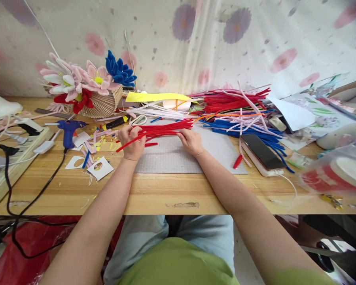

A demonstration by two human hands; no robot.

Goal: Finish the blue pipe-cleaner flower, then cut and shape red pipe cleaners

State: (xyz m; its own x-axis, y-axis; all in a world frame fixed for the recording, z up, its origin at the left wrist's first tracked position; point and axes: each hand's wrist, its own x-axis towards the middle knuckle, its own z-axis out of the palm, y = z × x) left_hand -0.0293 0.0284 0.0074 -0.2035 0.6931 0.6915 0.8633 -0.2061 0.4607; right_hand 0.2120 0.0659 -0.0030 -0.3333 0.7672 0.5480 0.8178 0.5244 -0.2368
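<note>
A bundle of red pipe cleaners [166, 128] lies above the grey cutting mat [172, 162]. My left hand [132, 143] is closed at the bundle's left end, with one red stem slanting out past the fingers to the lower left. My right hand [191, 141] pinches the right end of a red stem at the near side of the bundle. Its fingertips are partly hidden. A short red piece [151, 145] rests on the mat just right of my left hand. A small red petal-shaped piece [237, 161] on a pink stem lies near the mat's right edge.
Left: a blue glue gun [69, 132], a power strip [20, 162], punched white cards [101, 168] and yellow scraps. Behind: fuzzy flowers [97, 79] and a yellow strip [157, 97]. Right: blue pipe cleaners [249, 132], a phone [262, 151] and a bagged cup [338, 174].
</note>
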